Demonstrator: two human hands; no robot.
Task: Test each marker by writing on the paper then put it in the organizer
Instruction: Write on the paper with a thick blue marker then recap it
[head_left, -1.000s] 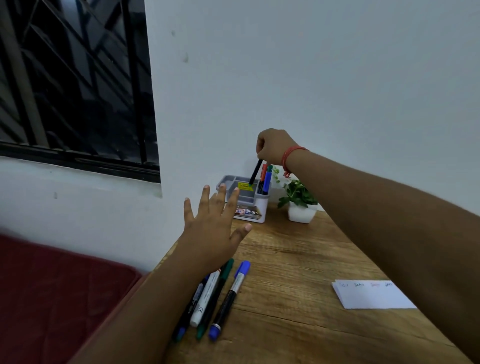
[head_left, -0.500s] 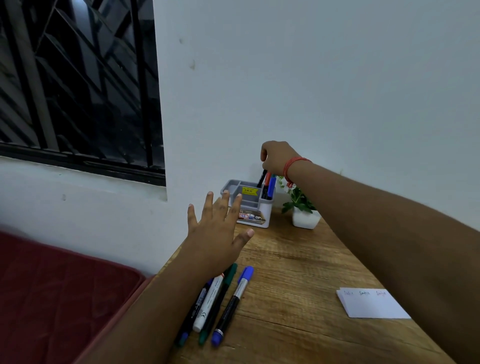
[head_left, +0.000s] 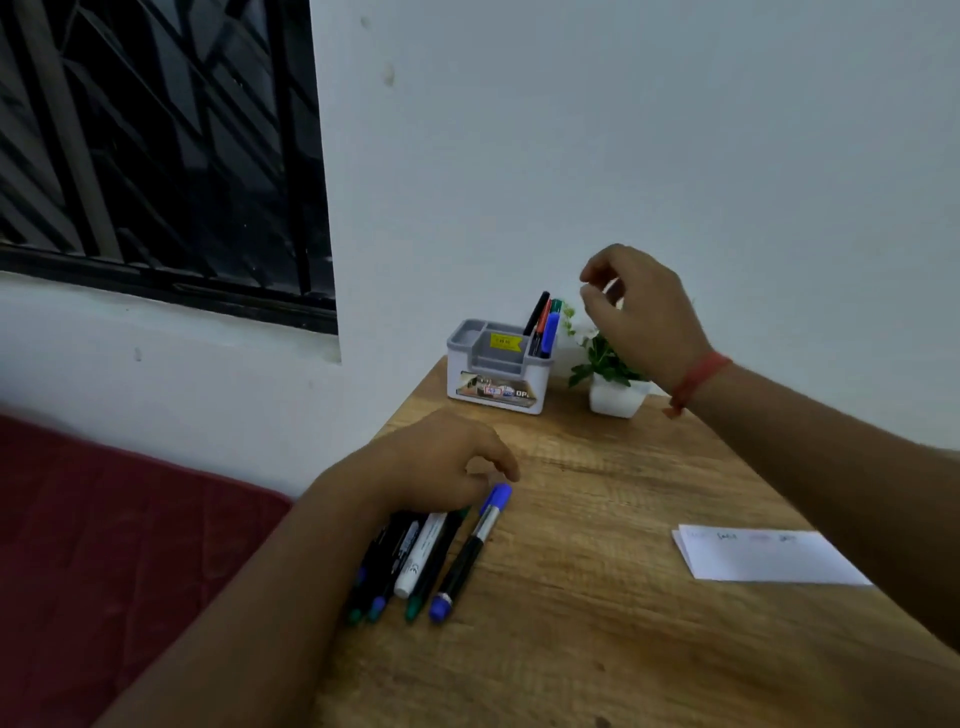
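Potted plant (head_left: 613, 382) on wooden desk (head_left: 623, 649); barred window (head_left: 156, 145), red mattress (head_left: 114, 545).

the left hand (head_left: 436, 467) covers the top ends of most of the markers (head_left: 410, 561) on the table (head_left: 597, 597), so it is hard to tell if its fingers touch one. the markers lie so close that they cannot be counted. the words on the paper (head_left: 763, 556) are too faint and small to read. the right arm hides the paper's right corner. the right hand (head_left: 641, 317) hides part of the plant (head_left: 602, 358). the labels on the organizer (head_left: 498, 366) are too blurry to read. the lower parts of the markers in it are hidden inside. both arms run off the bottom edge.
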